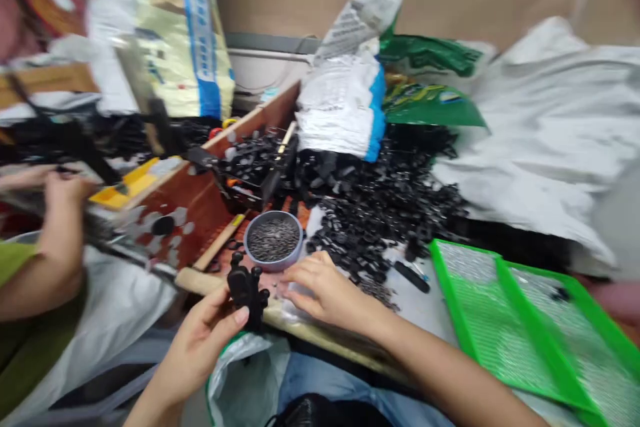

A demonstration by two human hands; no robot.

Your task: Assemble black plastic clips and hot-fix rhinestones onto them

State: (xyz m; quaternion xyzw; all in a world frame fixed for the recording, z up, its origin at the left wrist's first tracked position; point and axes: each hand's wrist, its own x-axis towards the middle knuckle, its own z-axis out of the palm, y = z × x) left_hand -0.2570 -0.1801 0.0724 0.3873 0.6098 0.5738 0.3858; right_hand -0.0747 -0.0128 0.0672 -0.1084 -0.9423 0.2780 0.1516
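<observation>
Item: black moulded plastic branched piece (pixel 247 290), held between thumb and fingers of my left hand (pixel 200 340), just in front of the grey bowl (pixel 300 243). It looks light and stiff; I would take it by its central body, clear of the stubby arms. Right hand (pixel 320 287): open, fingers spread, beside the bowl. Beyond the bowl: heap of black plastic parts (pixel 380 207). Right of the bowl: green mesh tray (pixel 453 293).

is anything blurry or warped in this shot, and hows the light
In the head view, the wide lens bends the scene, so the wall and bags lean and the edges stretch. The co-worker's hand and the sack at upper left are soft with blur. The light is even with no hard shadows, and the green tray shows a pale sheen.
</observation>
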